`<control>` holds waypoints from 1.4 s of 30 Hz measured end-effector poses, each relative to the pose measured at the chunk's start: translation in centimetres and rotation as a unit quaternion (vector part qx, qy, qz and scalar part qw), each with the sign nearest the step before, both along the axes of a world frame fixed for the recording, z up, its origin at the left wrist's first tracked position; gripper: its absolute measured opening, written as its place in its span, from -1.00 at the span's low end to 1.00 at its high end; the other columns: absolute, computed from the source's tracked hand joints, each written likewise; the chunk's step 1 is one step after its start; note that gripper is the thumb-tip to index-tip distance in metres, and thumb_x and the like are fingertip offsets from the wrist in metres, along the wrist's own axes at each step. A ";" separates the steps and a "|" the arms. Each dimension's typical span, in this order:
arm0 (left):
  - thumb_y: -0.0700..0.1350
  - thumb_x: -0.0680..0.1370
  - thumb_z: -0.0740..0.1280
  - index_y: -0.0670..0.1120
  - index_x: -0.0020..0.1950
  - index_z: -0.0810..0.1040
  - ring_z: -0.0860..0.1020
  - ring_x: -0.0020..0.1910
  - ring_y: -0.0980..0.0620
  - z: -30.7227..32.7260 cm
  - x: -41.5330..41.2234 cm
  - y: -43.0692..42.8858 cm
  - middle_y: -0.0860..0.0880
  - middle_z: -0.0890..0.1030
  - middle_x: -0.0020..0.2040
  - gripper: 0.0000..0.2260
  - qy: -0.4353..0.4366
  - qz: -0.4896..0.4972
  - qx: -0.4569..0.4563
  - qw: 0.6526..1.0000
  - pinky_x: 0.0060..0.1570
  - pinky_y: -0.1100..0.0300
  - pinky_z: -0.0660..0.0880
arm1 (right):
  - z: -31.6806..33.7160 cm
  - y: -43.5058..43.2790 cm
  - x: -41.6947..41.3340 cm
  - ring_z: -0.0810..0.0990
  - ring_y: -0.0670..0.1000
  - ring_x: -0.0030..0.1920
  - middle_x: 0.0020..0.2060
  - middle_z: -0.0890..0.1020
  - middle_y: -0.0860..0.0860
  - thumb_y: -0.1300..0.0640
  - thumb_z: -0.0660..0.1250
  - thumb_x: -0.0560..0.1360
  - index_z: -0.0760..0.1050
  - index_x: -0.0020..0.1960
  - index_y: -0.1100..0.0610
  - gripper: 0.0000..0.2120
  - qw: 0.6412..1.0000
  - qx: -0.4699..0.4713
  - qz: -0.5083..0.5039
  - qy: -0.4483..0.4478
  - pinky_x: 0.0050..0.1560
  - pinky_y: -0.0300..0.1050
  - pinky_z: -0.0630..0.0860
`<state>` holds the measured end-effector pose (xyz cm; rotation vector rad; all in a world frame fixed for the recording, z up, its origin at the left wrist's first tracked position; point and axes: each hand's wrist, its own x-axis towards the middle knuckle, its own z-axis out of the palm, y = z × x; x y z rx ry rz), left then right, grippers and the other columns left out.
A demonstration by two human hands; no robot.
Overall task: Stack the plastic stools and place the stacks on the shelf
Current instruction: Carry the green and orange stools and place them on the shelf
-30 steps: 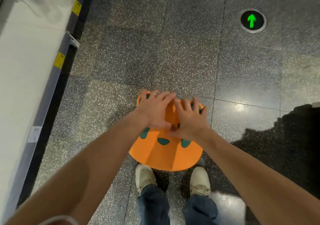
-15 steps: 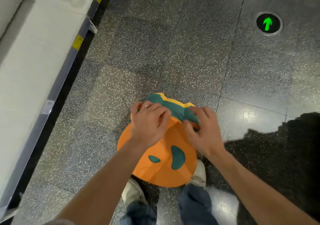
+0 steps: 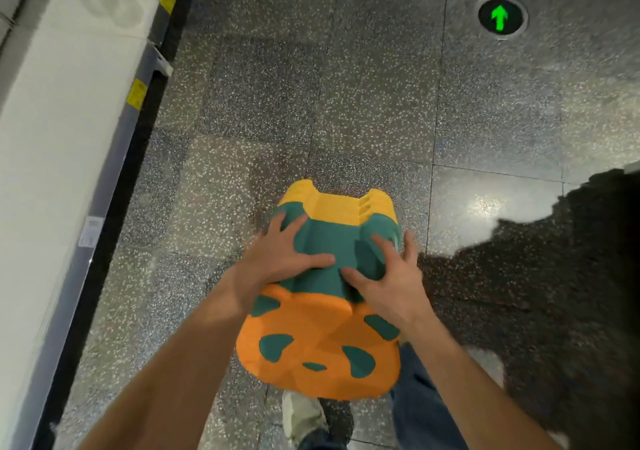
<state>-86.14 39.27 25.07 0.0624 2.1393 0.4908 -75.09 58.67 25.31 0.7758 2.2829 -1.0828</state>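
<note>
Shop aisle, white shelf (image 3: 52, 144) with labels (image 3: 136, 94) along its edge, speckled floor (image 3: 363, 110), green arrow marker (image 3: 503, 17)

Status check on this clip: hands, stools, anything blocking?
Left hand and right hand both gripping stool stack, green section. Stack tipped, orange seat toward camera. Shelf at left, nothing between.
</note>
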 end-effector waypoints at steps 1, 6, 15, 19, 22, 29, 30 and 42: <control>0.61 0.15 0.35 0.27 0.67 0.05 0.00 0.68 -0.20 -0.5 0.2 -0.4 0.14 -0.15 0.71 0.16 -0.024 0.010 0.013 1.000 0.59 -0.24 0.11 | -0.1 -0.2 -0.2 0.13 0.36 0.56 0.64 -0.17 0.04 -0.40 0.43 0.38 0.20 0.59 -0.16 -0.11 1.000 -0.003 0.006 -0.024 0.51 0.25 0.22; 0.62 0.12 0.32 0.28 0.65 0.10 0.09 0.65 -0.20 -2.8 2.2 -1.6 0.17 -0.12 0.68 0.14 0.027 0.025 0.035 0.999 0.56 -0.16 0.21 | -1.7 -1.3 -0.8 0.07 0.37 0.49 0.63 -0.09 0.00 -0.52 0.26 0.40 -0.03 0.63 -0.21 -0.05 0.993 0.041 -0.014 -0.108 0.36 0.30 0.31; 0.37 0.29 0.55 0.31 0.56 0.20 0.18 0.55 -0.15 -5.9 4.3 -3.5 0.10 0.11 0.50 -0.08 0.084 0.176 0.114 0.974 0.50 -0.14 0.29 | -4.0 -1.9 -0.2 0.19 0.37 0.39 0.41 0.15 0.20 -0.58 0.32 0.26 0.02 0.49 -0.15 0.00 0.989 0.088 -0.049 -0.105 0.27 0.31 0.37; 0.40 0.25 0.58 0.31 0.43 0.24 0.07 0.59 -0.16 -6.6 5.0 -3.7 0.15 0.00 0.53 -0.14 0.104 0.168 0.121 0.973 0.52 -0.17 0.26 | -4.3 -2.8 -0.1 0.22 0.38 0.37 0.45 0.08 0.13 -0.61 0.28 0.25 0.01 0.48 -0.11 0.01 0.989 0.126 0.001 -0.079 0.19 0.30 0.42; 0.43 0.13 0.56 0.29 0.41 0.20 0.13 0.61 -0.05 -7.0 5.4 -4.3 0.19 0.00 0.58 -0.04 0.098 0.145 0.156 0.972 0.53 -0.15 0.31 | -4.7 -3.0 -0.6 0.19 0.44 0.42 0.62 -0.17 -0.02 -0.64 0.18 0.28 -0.23 0.60 -0.19 0.11 0.988 0.123 0.051 -0.085 0.24 0.31 0.40; 0.43 0.12 0.54 0.40 0.40 0.22 0.23 0.48 -0.12 -8.4 8.5 -4.1 0.17 0.10 0.37 -0.09 0.155 0.238 0.149 0.947 0.48 -0.19 0.35 | -6.5 -3.7 1.1 0.38 0.34 0.22 0.33 0.21 0.13 -0.54 0.25 0.33 0.02 0.54 -0.19 -0.08 0.983 0.185 0.011 -0.004 0.05 0.20 0.52; 0.40 0.13 0.56 0.40 0.39 0.21 0.22 0.48 -0.08 -8.7 9.2 -4.0 0.17 0.09 0.37 -0.09 0.177 0.236 0.156 0.943 0.48 -0.14 0.35 | -6.9 -4.1 1.6 0.39 0.33 0.21 0.30 0.23 0.13 -0.53 0.28 0.31 0.04 0.53 -0.19 -0.07 0.982 0.189 -0.004 0.003 0.05 0.21 0.54; 0.36 0.28 0.55 0.22 0.61 0.15 0.02 0.61 -0.12 -10.0 9.6 -2.2 0.15 -0.04 0.61 0.00 0.217 0.201 0.139 0.945 0.49 -0.18 0.22 | -9.2 -3.8 3.0 0.39 0.30 0.25 0.33 0.29 0.12 -0.41 0.36 0.40 0.24 0.54 -0.17 -0.20 0.972 0.215 0.016 0.097 -0.14 0.16 0.58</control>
